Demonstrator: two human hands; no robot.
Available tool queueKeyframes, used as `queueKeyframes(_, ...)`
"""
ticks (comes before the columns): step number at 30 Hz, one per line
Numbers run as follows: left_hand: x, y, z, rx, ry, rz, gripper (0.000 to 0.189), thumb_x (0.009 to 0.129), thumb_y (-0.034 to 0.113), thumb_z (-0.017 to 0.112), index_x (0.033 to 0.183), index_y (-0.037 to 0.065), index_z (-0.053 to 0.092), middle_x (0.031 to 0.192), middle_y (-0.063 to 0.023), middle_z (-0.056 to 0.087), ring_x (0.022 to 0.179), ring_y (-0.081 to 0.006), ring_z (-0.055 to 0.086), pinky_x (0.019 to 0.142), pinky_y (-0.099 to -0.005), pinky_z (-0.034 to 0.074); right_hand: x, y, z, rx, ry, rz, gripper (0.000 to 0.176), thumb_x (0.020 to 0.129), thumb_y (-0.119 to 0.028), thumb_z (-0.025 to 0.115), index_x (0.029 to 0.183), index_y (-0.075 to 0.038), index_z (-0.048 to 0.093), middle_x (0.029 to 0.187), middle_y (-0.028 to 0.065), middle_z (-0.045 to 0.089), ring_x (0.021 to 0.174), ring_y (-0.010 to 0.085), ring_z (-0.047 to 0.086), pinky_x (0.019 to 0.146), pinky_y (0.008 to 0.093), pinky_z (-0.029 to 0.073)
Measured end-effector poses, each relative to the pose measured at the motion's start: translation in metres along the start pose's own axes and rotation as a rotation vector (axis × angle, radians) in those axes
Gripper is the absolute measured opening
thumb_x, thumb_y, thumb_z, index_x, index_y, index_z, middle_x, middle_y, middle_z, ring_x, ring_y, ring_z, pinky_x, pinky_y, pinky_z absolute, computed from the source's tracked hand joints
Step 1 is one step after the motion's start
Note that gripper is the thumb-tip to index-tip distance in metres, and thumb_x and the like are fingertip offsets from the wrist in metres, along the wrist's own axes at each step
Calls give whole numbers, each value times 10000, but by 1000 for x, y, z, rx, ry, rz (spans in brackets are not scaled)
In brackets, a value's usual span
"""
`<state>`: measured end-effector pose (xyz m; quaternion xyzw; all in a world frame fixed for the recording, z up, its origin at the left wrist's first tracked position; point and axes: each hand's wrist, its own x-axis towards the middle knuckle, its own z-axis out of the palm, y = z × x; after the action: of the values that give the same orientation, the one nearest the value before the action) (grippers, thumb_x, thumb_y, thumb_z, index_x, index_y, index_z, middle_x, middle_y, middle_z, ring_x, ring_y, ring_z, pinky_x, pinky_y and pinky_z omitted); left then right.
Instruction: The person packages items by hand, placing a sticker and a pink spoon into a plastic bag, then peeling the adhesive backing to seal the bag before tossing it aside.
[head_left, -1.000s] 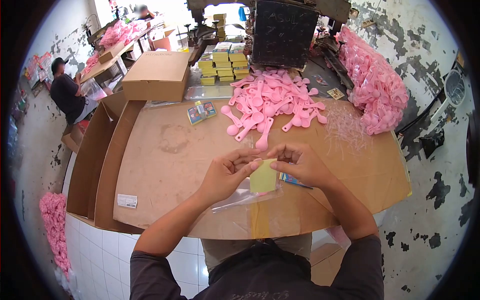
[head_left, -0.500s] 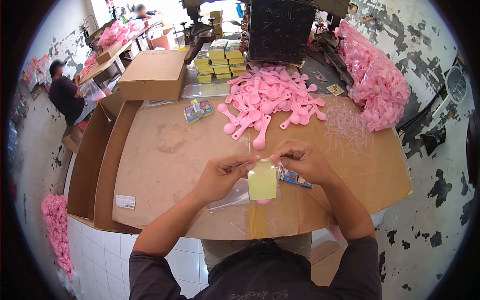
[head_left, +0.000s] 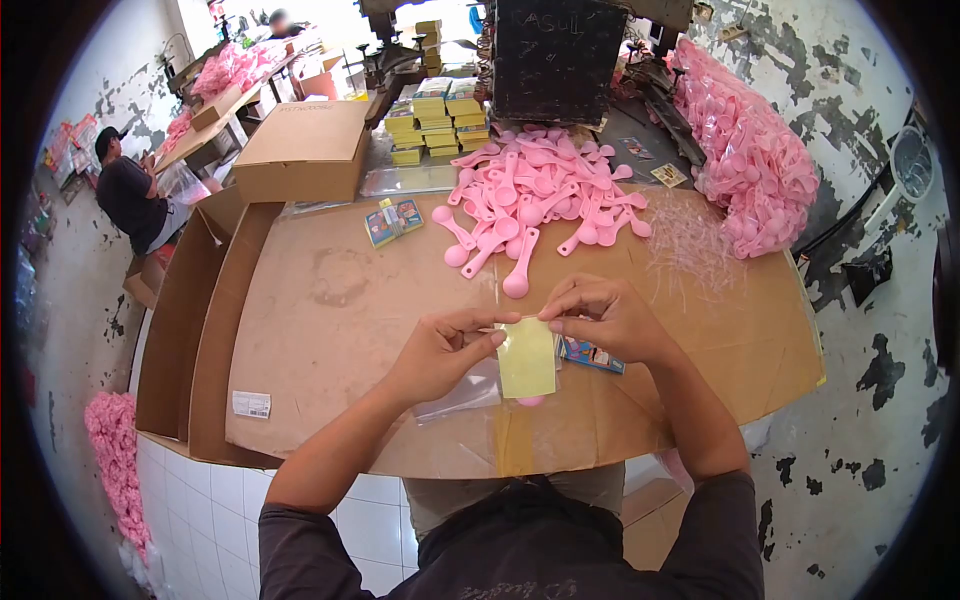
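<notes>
Between my two hands hangs a small clear packet with a yellow-green card (head_left: 527, 362) in it. My left hand (head_left: 450, 350) pinches its top left corner, and my right hand (head_left: 603, 322) pinches the top right corner. Under and beside the packet lie a clear plastic bag (head_left: 460, 392), a stack of blue printed cards (head_left: 594, 355) and a pink spoon end (head_left: 530, 401), partly hidden. Beyond my hands, a heap of pink measuring spoons (head_left: 540, 190) covers the back middle of the cardboard-topped table.
A banded card bundle (head_left: 394, 222) lies left of the heap. Behind stand stacked card bundles (head_left: 436, 115), a closed carton (head_left: 305, 150) and a black machine (head_left: 558, 65). Bagged pink spoons (head_left: 755, 160) are at right. A person (head_left: 133, 195) sits far left.
The camera view has shifted very slightly. Both hands still pinch the packet's top edge, and the packet hangs almost as before.
</notes>
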<state>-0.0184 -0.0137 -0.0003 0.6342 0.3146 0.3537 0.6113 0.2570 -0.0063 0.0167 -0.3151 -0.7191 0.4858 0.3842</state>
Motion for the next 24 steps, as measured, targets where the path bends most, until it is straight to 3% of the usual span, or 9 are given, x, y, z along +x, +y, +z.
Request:
queueKeyframes(4, 0, -2, 0, -49, 20, -3, 297, 1028, 73, 633, 1306, -27, 666, 1181, -110, 733, 1049, -135, 687, 924, -310, 578, 0, -9, 11, 158, 28, 108, 420, 938, 0, 701, 1346, 24, 608, 1027, 50, 674, 910, 90, 624, 779, 261, 511)
queueKeyframes(7, 1, -1, -2, -37, 61, 49, 322, 1024, 62, 635, 1331, -33, 641, 1162, -112, 736, 1059, -143, 689, 930, -311, 577, -3, -17, 20, 57, -86, 119, 484, 948, 0, 690, 1406, 17, 535, 999, 30, 647, 901, 81, 614, 782, 255, 513)
queueKeyframes(13, 0, 10, 11, -121, 183, 202, 349, 1030, 112, 637, 1346, -29, 598, 1145, -86, 724, 1059, -153, 694, 893, -321, 592, 3, -17, 21, 114, -35, 86, 406, 960, -8, 685, 1345, 36, 565, 998, 17, 649, 916, 68, 618, 772, 253, 513)
queueKeyframes(16, -3, 13, -12, 4, 5, -12, 326, 1017, 110, 650, 1314, -18, 610, 1149, -120, 703, 1047, -155, 687, 831, -314, 605, 3, -22, 16, 23, -37, 62, 362, 950, -57, 707, 1293, 20, 618, 1004, 45, 666, 908, 100, 651, 788, 268, 523)
queueKeyframes(19, -5, 14, -55, 16, 296, 86, 307, 1014, 112, 649, 1291, -10, 601, 1145, -96, 694, 1009, -145, 691, 769, -321, 614, 3, -26, -12, -494, 83, 19, 350, 931, -159, 735, 1239, -4, 669, 1063, 97, 678, 959, 199, 682, 852, 335, 537)
queueKeyframes(20, -6, 20, -67, -145, 462, 265, 301, 1015, 134, 644, 1282, 2, 600, 1122, -72, 697, 963, -145, 698, 763, -341, 615, -3, -18, -23, -634, 102, 5, 358, 924, -188, 740, 1231, -14, 679, 1094, 113, 672, 1001, 228, 674, 882, 356, 530)
queueKeyframes(21, -9, 23, -89, -318, 555, 445, 292, 1042, 197, 605, 1278, 26, 612, 1164, -62, 691, 976, -145, 698, 798, -322, 608, -10, -4, -37, -774, 120, -8, 368, 916, -217, 744, 1224, -23, 688, 1125, 129, 667, 1043, 258, 665, 912, 377, 523)
queueKeyframes(23, -16, 45, -116, -504, 937, 691, 452, 1107, 392, 420, 1374, 51, 547, 1335, -120, 641, 1230, -214, 636, 1033, -321, 509, -23, 7, -55, -881, 114, 38, 383, 909, -237, 752, 1227, -33, 690, 1167, 145, 652, 1123, 297, 633, 984, 400, 494)
queueKeyframes(24, -18, 49, -115, -579, 900, 665, 481, 1104, 403, 418, 1396, 39, 533, 1372, -121, 626, 1276, -218, 607, 1052, -331, 499, -28, 9, -59, -847, 89, 98, 388, 909, -229, 756, 1238, -35, 683, 1178, 145, 644, 1161, 306, 610, 1027, 402, 471)
